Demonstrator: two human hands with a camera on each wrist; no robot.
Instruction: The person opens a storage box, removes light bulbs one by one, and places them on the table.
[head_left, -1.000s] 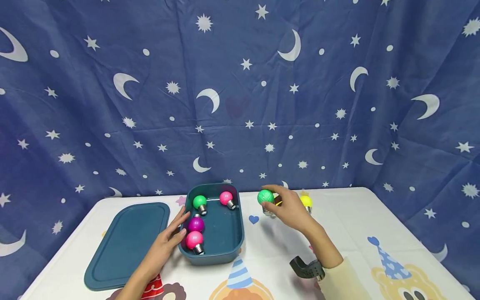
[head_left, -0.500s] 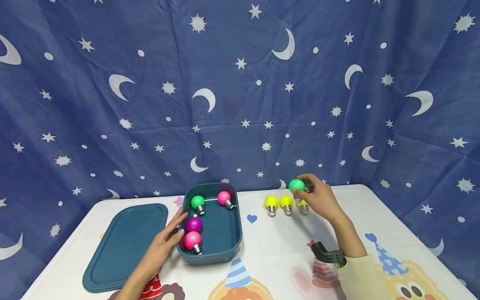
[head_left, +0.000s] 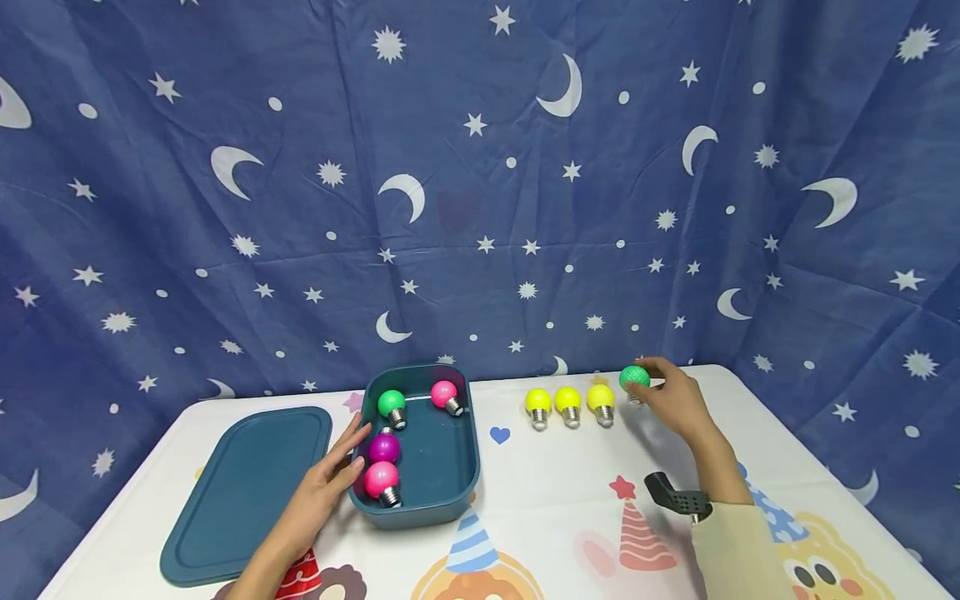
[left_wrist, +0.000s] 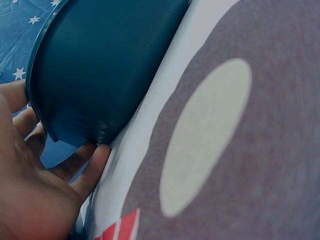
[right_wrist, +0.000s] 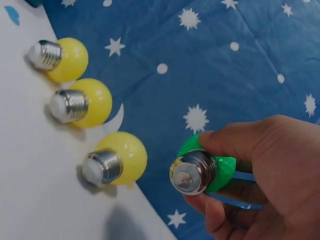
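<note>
My right hand (head_left: 675, 402) pinches a green light bulb (head_left: 634, 378) at the table's far right. In the right wrist view the bulb's metal screw base (right_wrist: 192, 172) points toward the camera, thumb on one side and fingers on the other. To its left, three yellow bulbs (head_left: 567, 405) lie in a row, bases toward me. My left hand (head_left: 322, 487) rests against the left side of a dark teal box (head_left: 420, 518), its fingers extended along the wall. Inside the box are a green bulb (head_left: 391, 403), a purple bulb (head_left: 384, 448) and two pink bulbs (head_left: 381, 478).
A flat teal lid (head_left: 247, 496) lies left of the box. A white tablecloth (head_left: 547, 483) with cartoon prints covers the table. Behind it hangs a blue curtain (head_left: 450, 208) with moons and stars.
My right hand has carried the green bulb rightward, past the yellow bulbs, uncovering all three. The left hand stays at the box. The head view has shifted slightly.
</note>
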